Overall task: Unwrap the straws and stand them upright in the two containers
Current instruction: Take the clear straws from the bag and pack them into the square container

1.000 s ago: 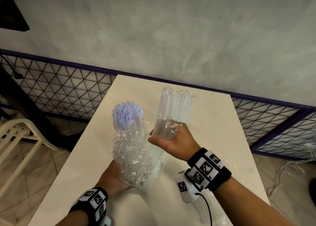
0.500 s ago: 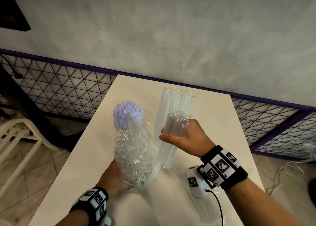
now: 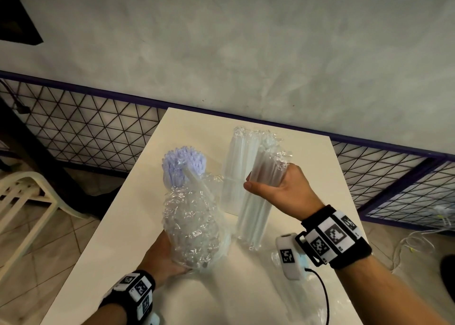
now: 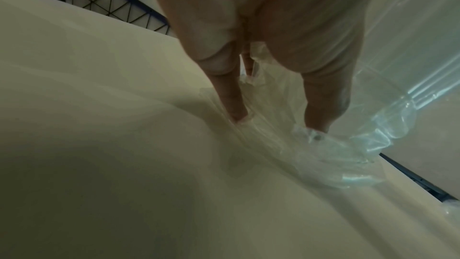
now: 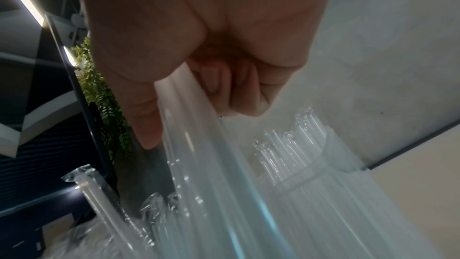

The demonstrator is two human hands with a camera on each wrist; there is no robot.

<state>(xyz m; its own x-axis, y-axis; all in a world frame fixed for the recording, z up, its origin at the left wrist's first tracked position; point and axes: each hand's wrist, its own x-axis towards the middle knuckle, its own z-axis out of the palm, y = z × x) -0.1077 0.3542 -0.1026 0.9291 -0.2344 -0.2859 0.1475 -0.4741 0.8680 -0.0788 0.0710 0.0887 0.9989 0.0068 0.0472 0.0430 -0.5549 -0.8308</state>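
Left hand (image 3: 163, 255), near the front edge of the bench (image 3: 118, 226): it holds the lower end of a crumpled clear plastic wrapper (image 3: 194, 228) from behind; in the left wrist view its fingers (image 4: 230, 97) press down into the film against the bench top. How far the fingers curl round the wrapper cannot be told. A single clear straw (image 3: 197, 181) leans out of the wrapper's top.

Right hand (image 3: 283, 189), just right of the wrapper and towards the bench centre: it is clamped on a bundle of clear wrapped straws (image 3: 256, 216), thumb on the near side, fingers curled round the far side (the right wrist view confirms the curl). The bundle stands near upright, tilted slightly, its lower end close to the bench top; contact cannot be confirmed.

Behind the wrapper, touching it, stands a bunch of lilac straws (image 3: 182, 164), upright. Behind the held bundle, a second group of clear straws (image 3: 236, 167) stands upright; its container cannot be made out.

Beyond the far edge: a wire mesh panel (image 3: 86, 132) and a grey wall (image 3: 221, 41).
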